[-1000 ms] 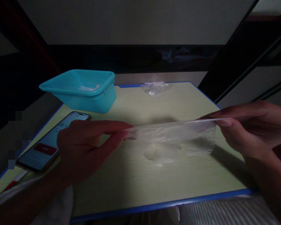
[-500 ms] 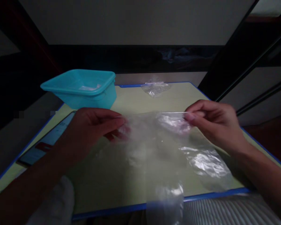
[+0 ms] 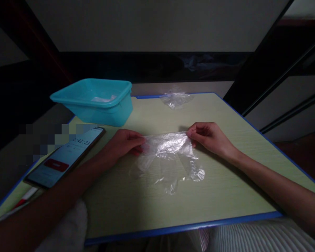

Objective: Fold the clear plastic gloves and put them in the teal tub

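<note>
A thin, clear plastic glove (image 3: 169, 143) is stretched between my hands just above the table, with its straight edge on the far side. Several finger-like lobes spread from it toward me, creased and shiny. My left hand (image 3: 127, 141) pinches its left corner between thumb and fingers. The right corner is in the pinch of my right hand (image 3: 207, 136). Some of my fingertips are hidden behind the film.
A turquoise plastic basin (image 3: 102, 113) stands at the back left with something pale inside. Crumpled clear plastic (image 3: 175, 100) lies at the table's far edge. A phone (image 3: 68, 155) showing a timer lies left of my left forearm. The pale table (image 3: 225, 196) has a blue rim.
Both hands have come closer together and moved down and away from me toward the tabletop, bringing the glove with them. Its lobes now spread over the table rather than hanging near the front edge.
</note>
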### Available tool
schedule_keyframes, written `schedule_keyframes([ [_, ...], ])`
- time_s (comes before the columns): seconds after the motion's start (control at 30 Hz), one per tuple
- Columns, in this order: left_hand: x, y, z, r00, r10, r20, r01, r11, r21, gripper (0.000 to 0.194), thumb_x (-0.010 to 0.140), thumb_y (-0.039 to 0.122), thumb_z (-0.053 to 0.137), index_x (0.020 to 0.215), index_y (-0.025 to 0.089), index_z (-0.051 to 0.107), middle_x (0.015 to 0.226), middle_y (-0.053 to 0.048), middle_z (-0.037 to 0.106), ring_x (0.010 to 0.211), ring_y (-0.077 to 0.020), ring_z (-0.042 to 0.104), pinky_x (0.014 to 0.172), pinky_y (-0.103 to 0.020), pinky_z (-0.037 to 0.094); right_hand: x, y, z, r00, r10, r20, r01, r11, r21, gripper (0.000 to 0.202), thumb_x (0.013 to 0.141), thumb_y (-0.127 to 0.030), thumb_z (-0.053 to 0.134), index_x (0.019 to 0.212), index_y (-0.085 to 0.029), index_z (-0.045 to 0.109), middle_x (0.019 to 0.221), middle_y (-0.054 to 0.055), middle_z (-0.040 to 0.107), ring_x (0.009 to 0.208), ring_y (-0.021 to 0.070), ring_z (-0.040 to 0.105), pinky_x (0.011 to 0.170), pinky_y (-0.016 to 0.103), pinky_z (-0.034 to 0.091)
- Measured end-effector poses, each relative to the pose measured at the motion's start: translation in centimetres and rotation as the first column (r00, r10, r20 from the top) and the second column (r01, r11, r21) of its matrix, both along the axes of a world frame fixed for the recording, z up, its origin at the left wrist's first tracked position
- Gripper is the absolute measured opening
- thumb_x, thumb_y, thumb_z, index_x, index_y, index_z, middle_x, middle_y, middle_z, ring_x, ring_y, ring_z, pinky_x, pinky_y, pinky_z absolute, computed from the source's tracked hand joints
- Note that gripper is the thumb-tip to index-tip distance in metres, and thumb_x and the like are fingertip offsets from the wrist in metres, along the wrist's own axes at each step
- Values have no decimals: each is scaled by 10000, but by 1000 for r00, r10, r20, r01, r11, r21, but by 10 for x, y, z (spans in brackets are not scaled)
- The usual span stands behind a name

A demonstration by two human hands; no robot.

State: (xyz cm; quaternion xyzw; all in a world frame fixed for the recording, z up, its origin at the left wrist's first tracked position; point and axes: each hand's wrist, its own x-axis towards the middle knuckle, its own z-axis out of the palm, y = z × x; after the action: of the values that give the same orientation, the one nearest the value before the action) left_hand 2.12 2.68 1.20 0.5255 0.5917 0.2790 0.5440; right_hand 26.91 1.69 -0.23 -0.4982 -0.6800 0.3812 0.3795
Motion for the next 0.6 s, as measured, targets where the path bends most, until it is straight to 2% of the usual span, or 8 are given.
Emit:
schedule_keyframes([
  [0.13, 3, 1, 0, 999, 24, -31, -24, 1000, 18, 70, 672, 196, 631, 689, 128, 637, 557, 4, 664, 479, -112, 606, 445, -177, 440, 4, 3, -6, 982, -53, 182, 23, 986, 163, 205, 791, -316, 544, 697, -136, 577, 588, 15, 563, 498, 103, 492, 467, 237, 385],
  [0.23, 3, 2, 0, 997, 38, -65, -34, 998, 53, 153, 680, 178, 623, 822, 123, 632, 524, 23, 641, 442, -104, 582, 425, -172, 442, 5, 3, -7, 947, -105, 302, 13, 956, 293, 157, 789, -257, 529, 817, -121, 603, 690, 48, 595, 567, 133, 524, 504, 261, 418],
  [0.33, 3, 2, 0, 996, 44, -83, -37, 996, 87, 222, 696, 157, 613, 916, 129, 606, 519, 37, 626, 434, -104, 579, 418, -170, 443, 7, 2, -4, 927, -62, 369, -83, 927, 365, 179, 811, -188, 478, 920, -121, 603, 809, 78, 632, 666, 158, 579, 562, 276, 466],
  [0.5, 1, 3, -2, 987, 97, -125, -77, 985, 155, 318, 715, 140, 588, 1031, 131, 552, 564, 29, 624, 474, -133, 610, 433, -200, 467, 14, 0, 3, 859, 9, 512, -261, 867, 424, 290, 831, -90, 392, 1035, -126, 595, 1032, 108, 663, 905, 188, 619, 787, 341, 489],
  [0.6, -3, 1, -5, 968, 139, -211, -57, 933, 356, 377, 721, 178, 579, 1091, 137, 518, 689, 0, 657, 491, -134, 621, 436, -209, 461, 19, 1, 4, 817, 37, 576, -340, 837, 428, 342, 817, -73, 376, 1086, -120, 584, 1072, 109, 653, 968, 193, 605, 830, 355, 485],
])
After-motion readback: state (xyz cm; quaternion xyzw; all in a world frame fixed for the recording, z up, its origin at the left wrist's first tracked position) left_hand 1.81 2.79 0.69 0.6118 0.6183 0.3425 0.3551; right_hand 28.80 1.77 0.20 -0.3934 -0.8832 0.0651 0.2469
